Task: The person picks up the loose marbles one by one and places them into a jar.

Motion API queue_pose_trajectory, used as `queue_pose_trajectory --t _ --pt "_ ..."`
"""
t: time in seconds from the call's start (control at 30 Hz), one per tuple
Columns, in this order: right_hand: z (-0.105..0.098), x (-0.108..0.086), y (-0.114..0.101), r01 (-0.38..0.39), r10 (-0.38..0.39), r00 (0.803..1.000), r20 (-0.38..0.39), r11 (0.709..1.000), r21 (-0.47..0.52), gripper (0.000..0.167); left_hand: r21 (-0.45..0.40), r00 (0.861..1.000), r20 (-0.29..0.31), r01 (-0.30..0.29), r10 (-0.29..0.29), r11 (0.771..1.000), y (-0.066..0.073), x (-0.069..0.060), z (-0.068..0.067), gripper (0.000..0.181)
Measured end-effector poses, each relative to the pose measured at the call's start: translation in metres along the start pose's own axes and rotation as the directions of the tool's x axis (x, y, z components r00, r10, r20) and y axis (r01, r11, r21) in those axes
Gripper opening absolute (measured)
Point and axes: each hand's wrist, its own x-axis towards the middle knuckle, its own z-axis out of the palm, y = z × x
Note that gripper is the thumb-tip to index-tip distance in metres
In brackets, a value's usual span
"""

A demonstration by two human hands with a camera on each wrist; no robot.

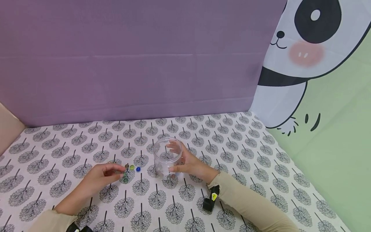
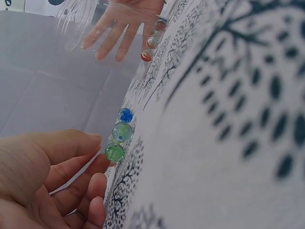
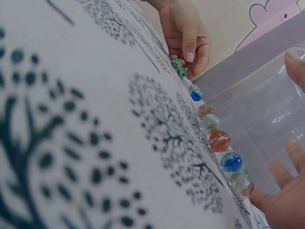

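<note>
My right hand (image 1: 192,164) is around the near right side of a clear jar (image 1: 165,158), thumb in front and fingers behind. The jar stands upright, with several glass marbles (image 3: 219,141) showing low through its wall. To its left, my left hand (image 1: 101,178) is over the cloth, thumb and fingers bent beside green marbles (image 1: 124,175). In the left wrist view a small gap shows between the thumb tip and a green marble (image 2: 114,152). Near those fingers sit a brown marble (image 1: 126,166), a yellow-green marble (image 1: 132,167) and a blue marble (image 1: 138,169).
A white cloth (image 1: 203,193) printed with grey trees covers the table. Behind it hangs a purple backdrop (image 1: 139,64). At the right rises a light green wall covering (image 1: 333,135) with a panda picture. Both wrists carry a black strap (image 1: 213,198).
</note>
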Motion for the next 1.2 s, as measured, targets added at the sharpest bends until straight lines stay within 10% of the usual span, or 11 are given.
queue_pose_trajectory --t 1.2 --pt "-0.0010 -0.0017 -0.0030 -0.006 0.006 1.000 0.007 1.000 -0.011 0.092 0.027 0.998 0.048 0.041 -0.043 0.999 0.0024 0.0049 0.0019 0.032"
